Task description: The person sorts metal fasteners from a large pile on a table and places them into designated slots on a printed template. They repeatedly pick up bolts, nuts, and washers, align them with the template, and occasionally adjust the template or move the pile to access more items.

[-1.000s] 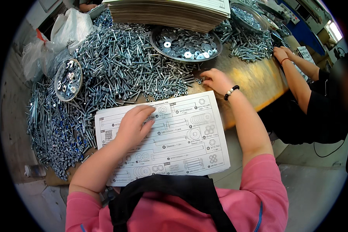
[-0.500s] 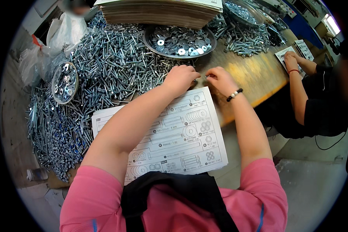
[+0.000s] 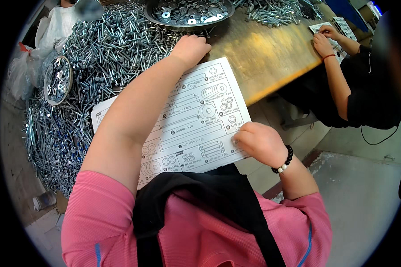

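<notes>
Nearest is a pink shirt (image 3: pixel 191 227) of fine knitted texture, and over it lies a broad strap (image 3: pixel 236 189) of soft black cloth. The right hand (image 3: pixel 260 141), which wears a bracelet (image 3: pixel 284 166) of round black and white beads, is at the right edge of the printed sheets (image 3: pixel 196 142). Its fingers and thumb are drawn together narrowly, the tips over the paper; I cannot tell if a small part is between them. The sheets are white, flat and thin, lying tilted in front of the body, with line drawings of bolts, rings and nuts.

The left forearm crosses above the paper. The left hand (image 3: pixel 190 49) is just beyond the top edge of the sheets, beside the heap of bolts (image 3: pixel 116 49), with the fingers bent downward. The fingertips are hidden, so I cannot tell what it grips.

The bolts are long, smooth and shiny; small nuts (image 3: pixel 69 147) make a rougher pile at the left. On the heap rests a round dish (image 3: pixel 71 74) with flat washers. The table (image 3: pixel 258 58) is yellowish brown and worn. Farther, a metal bowl (image 3: pixel 187 28) is filled with washers, near thin, crumpled plastic bags (image 3: pixel 53 26). At the right, a co-worker's hands (image 3: pixel 323 43) are close together.
</notes>
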`<action>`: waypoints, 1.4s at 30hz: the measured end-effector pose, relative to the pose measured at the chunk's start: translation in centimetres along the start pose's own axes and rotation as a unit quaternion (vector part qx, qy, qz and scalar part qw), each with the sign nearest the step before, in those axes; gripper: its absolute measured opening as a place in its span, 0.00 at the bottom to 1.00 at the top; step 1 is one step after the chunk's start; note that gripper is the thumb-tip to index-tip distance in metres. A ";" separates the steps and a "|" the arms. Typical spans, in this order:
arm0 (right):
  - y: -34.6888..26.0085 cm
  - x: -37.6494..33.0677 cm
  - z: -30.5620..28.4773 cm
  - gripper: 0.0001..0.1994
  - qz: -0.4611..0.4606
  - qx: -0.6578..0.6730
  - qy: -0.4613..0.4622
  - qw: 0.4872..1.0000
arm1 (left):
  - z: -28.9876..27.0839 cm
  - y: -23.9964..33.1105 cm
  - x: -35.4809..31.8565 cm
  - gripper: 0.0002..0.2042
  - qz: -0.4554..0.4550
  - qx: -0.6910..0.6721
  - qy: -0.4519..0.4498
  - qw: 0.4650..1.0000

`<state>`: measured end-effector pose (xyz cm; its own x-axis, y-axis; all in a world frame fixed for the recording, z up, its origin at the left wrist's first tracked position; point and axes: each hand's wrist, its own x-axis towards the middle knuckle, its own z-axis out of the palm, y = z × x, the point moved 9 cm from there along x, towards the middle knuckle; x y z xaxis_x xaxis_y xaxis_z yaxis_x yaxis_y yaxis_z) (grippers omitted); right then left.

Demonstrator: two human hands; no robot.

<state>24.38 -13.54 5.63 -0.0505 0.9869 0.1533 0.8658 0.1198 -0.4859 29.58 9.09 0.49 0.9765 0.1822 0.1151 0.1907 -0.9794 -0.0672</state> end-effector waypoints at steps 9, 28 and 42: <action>0.4 -2.0 -0.9 0.10 0.073 -0.007 0.026 0.997 | -0.1 0.2 0.5 0.07 -0.033 -0.012 -0.057 0.998; 0.8 -2.9 -1.4 0.11 0.113 0.005 0.068 0.991 | 1.2 -1.6 0.5 0.13 -0.070 -0.117 -0.105 0.985; 1.1 -2.7 -1.8 0.10 0.101 0.023 0.090 0.991 | 0.9 -2.6 0.7 0.10 -0.121 -0.179 -0.078 0.973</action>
<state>26.37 -16.30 6.20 0.2151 0.9566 0.1968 0.8247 -0.0700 -0.5612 29.82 11.88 -0.18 0.9157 0.3957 -0.0695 0.3977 -0.8684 0.2961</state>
